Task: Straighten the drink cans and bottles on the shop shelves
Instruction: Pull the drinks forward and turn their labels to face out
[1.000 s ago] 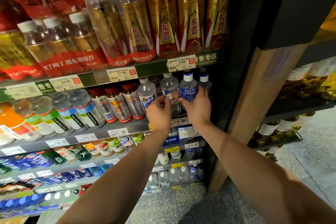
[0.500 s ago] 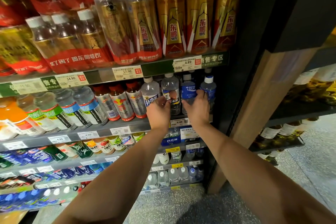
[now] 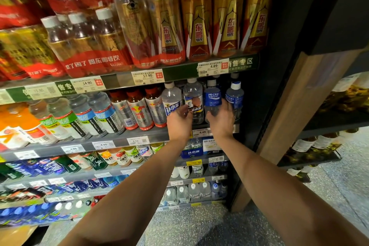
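Blue-labelled Pocari Sweat bottle (image 3: pixel 212 99) stands upright in right hand (image 3: pixel 221 121).

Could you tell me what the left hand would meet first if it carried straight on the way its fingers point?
Probably the clear bottle with the peach label; the left hand fingertips already look at it, though depth is unclear.

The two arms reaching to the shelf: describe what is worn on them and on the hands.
Both arms are bare as far back as the view shows: no sleeves in sight. The left hand and right hand wear no gloves. No watch, bracelet or band shows at either wrist, and no ring is visible on the fingers, though parts of the fingers are hidden behind bottles.
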Tool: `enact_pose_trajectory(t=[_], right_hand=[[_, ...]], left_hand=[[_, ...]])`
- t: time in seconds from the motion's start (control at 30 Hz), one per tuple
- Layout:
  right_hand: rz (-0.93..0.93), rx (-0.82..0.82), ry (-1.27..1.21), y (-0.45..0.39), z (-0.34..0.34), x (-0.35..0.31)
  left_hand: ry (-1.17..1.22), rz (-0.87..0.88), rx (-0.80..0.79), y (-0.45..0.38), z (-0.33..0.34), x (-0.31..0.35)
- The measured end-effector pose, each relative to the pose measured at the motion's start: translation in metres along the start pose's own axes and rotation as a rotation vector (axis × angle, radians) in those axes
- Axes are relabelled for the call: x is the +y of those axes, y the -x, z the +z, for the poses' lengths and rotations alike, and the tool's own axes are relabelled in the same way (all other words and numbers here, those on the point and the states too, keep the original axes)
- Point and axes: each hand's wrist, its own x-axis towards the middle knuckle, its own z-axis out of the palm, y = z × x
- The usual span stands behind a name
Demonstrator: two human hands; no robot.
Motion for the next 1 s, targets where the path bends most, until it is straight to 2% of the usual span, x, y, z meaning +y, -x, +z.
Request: enact_pose_trajectory(t=[0.7, 0.83, 1.0], right_hand=[[0.0, 0.05, -0.057, 0.017, 0.012, 0.018], [-0.192, 0.057, 0.037, 0.051, 0.01, 0.011], [-0.273, -0.107, -0.04, 0.094, 0.026, -0.007]], left_hand=[[0.097, -0.005, -0.074, 0.006, -0.013, -0.011], [0.181, -0.014, -0.089, 0.018, -0.035, -0.03], [0.173, 0.003, -0.111, 0.042, -0.079, -0.068]])
